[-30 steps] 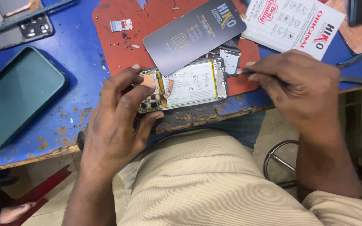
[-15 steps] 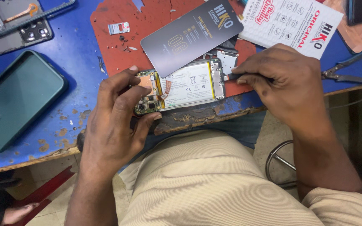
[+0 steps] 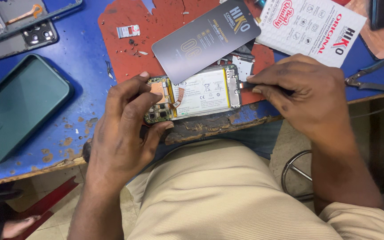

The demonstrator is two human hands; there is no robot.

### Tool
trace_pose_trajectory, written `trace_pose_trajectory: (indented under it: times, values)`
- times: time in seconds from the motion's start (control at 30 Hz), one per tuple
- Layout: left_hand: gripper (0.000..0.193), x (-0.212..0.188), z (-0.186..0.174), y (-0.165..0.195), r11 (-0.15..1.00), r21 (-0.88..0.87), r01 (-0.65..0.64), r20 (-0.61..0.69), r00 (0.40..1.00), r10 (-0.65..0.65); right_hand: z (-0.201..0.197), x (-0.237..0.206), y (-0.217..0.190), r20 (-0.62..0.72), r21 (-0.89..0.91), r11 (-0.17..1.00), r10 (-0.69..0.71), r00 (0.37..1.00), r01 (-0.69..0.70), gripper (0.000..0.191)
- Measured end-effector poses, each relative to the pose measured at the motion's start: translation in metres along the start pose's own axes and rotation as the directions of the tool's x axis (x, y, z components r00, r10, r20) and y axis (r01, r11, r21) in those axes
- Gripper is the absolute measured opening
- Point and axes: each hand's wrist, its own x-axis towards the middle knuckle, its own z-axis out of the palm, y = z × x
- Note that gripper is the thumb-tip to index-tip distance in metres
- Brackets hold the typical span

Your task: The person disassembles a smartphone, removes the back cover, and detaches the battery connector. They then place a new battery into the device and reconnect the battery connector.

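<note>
An opened phone [image 3: 196, 94] with its white battery and green circuit board exposed lies at the front edge of the table. My left hand [image 3: 123, 129] grips its left end, thumb under the board and fingers over the top. My right hand [image 3: 305, 93] pinches a thin dark tool whose tip touches the phone's right end. A dark replacement screen panel [image 3: 205, 40] leans over the phone's far side.
A dark green phone case [image 3: 18, 106] lies at left on the blue table [image 3: 81, 66]. A grey phone back with camera cut-outs [image 3: 18, 22] sits far left. A white printed package [image 3: 312, 26] and pliers [image 3: 370, 78] lie at right. A red mat [image 3: 125, 58] lies under the work.
My right hand has slid left, bringing the tool tip against the phone's right end. My left hand keeps the same grip.
</note>
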Motion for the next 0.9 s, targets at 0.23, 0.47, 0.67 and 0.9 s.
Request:
trace_pose_trajectory:
  times: [0.23, 0.47, 0.67, 0.9]
  values:
    - [0.062, 0.002, 0.001, -0.003, 0.999, -0.044, -0.002, -0.002, 1.0, 0.002, 0.003, 0.0, 0.003, -0.029, 0.029, 0.999, 0.031, 0.999, -0.03, 0.02]
    - [0.062, 0.004, 0.0, -0.003, 0.999, -0.039, -0.007, 0.015, 1.0, 0.007, 0.007, -0.006, 0.013, -0.031, 0.044, 0.999, 0.03, 0.999, -0.028, 0.018]
    - [0.061, 0.004, -0.002, 0.0, 0.999, -0.052, 0.001, 0.012, 1.0, 0.0, 0.009, -0.01, 0.011, -0.044, 0.114, 0.989, 0.099, 0.994, -0.093, 0.02]
    - [0.05, -0.002, -0.006, -0.003, 0.998, 0.02, -0.063, -0.006, 0.998, 0.063, 0.001, 0.002, -0.028, -0.108, -0.137, 0.984, -0.129, 0.986, 0.113, 0.027]
